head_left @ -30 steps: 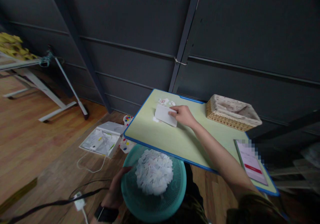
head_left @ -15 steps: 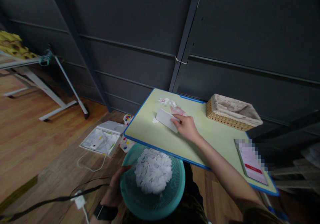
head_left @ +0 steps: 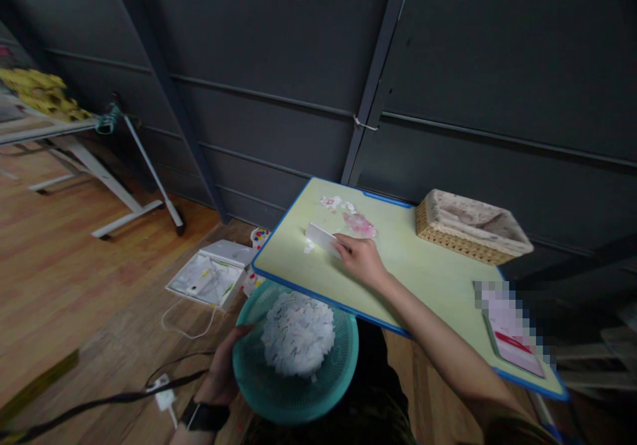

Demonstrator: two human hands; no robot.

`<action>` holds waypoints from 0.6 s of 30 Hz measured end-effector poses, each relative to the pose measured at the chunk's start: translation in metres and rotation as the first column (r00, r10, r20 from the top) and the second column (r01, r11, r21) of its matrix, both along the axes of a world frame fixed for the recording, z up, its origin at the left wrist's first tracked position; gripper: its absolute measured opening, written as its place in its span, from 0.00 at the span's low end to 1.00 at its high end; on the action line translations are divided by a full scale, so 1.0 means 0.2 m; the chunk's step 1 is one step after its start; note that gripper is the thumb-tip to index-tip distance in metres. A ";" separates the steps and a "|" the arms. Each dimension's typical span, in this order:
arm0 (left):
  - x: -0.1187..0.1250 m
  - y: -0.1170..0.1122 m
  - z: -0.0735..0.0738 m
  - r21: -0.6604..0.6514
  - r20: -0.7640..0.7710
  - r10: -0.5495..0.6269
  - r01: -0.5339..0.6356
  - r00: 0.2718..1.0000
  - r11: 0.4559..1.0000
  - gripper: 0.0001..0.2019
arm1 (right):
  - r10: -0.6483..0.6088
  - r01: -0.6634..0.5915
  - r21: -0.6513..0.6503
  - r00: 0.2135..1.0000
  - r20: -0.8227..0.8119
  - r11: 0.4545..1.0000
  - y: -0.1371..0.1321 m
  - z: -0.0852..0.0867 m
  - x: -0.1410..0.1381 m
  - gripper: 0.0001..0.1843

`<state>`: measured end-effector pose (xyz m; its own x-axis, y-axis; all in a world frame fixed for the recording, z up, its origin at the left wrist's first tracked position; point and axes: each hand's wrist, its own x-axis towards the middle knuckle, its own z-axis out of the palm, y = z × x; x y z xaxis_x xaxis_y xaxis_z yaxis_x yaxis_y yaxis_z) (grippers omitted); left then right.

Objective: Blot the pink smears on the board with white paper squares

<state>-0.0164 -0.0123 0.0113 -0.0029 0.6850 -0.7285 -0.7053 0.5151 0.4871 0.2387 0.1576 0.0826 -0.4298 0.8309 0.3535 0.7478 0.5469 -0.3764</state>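
Observation:
My right hand [head_left: 362, 259] grips a white card [head_left: 322, 239], its long edge tilted down on the pale green table [head_left: 423, 276] near the left side. A few white scraps [head_left: 309, 248] lie just left of the card. Pink and white paper bits [head_left: 351, 215] lie beyond it toward the table's far edge. My left hand [head_left: 223, 369] holds the rim of a teal basket [head_left: 293, 392] below the table's near edge. The basket carries a heap of white paper scraps [head_left: 297, 331].
A wicker basket with cloth lining [head_left: 472, 226] stands at the table's far right. A phone [head_left: 512, 339] lies on the right near corner. On the wooden floor at left lie an open white box [head_left: 212, 276], cables [head_left: 169, 392] and a white rack's legs [head_left: 124, 199].
My right hand has drawn the card back toward the near edge, uncovering the pink and white bits. The teal basket has shifted slightly left and down.

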 end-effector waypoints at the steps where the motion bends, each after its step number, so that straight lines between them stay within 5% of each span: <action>1: 0.00 0.00 0.00 -0.017 -0.016 -0.005 0.004 1.000 1.000 0.16 | 0.018 -0.018 0.005 1.000 0.017 1.000 -0.02 0.00 0.00 0.16; 11: 0.02 0.02 0.09 -0.007 -0.066 0.029 -0.029 0.997 1.000 0.12 | 0.228 -0.228 0.013 0.973 -0.021 0.974 -0.23 -0.02 0.02 0.17; 18: 0.00 0.01 0.04 0.054 -0.083 0.030 -0.026 0.996 0.998 0.06 | 0.343 -0.343 0.002 0.938 -0.047 0.939 -0.39 -0.02 0.01 0.18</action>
<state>-0.0157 -0.0098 0.0200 -0.0818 0.7211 -0.6880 -0.6747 0.4680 0.5708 0.2411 0.0792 0.0781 -0.6723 0.6380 0.3755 0.4968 0.7648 -0.4102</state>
